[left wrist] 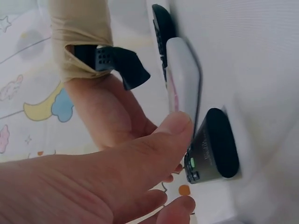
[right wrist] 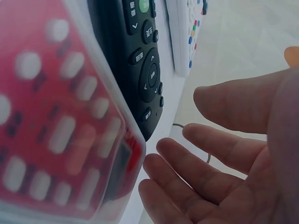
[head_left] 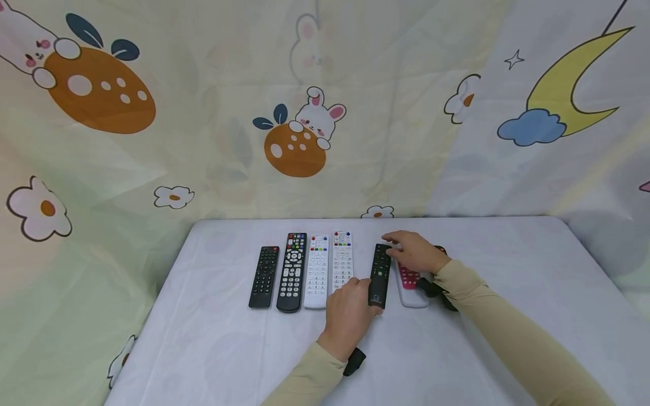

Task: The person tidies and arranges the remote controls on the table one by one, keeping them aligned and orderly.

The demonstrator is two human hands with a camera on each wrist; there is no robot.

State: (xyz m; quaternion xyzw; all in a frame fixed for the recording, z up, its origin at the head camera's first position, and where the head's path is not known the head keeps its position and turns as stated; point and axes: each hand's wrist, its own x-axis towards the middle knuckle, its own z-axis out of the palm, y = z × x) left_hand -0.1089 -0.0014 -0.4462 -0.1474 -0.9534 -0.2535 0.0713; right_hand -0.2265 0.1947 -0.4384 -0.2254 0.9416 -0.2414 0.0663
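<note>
A slim black remote control (head_left: 380, 276) with a green button lies on the white table, between my hands. My left hand (head_left: 350, 310) is at its near end; in the left wrist view the thumb (left wrist: 175, 123) and fingers are apart and do not close round the remote. Beyond its far end is my right hand (head_left: 418, 252), fingers loosely spread and holding nothing in the right wrist view. Beneath the right hand lies a white remote (head_left: 413, 297) with a red face, partly hidden. Further right, a dark remote (head_left: 440, 248) is mostly covered by the wrist.
To the left stand in a row a small black remote (head_left: 264, 276), a larger black remote (head_left: 291, 273) with white buttons and two white remotes (head_left: 317, 270), the second (head_left: 342, 256) partly behind my left hand. A patterned cloth (head_left: 218, 113) hangs behind the table (head_left: 203, 349).
</note>
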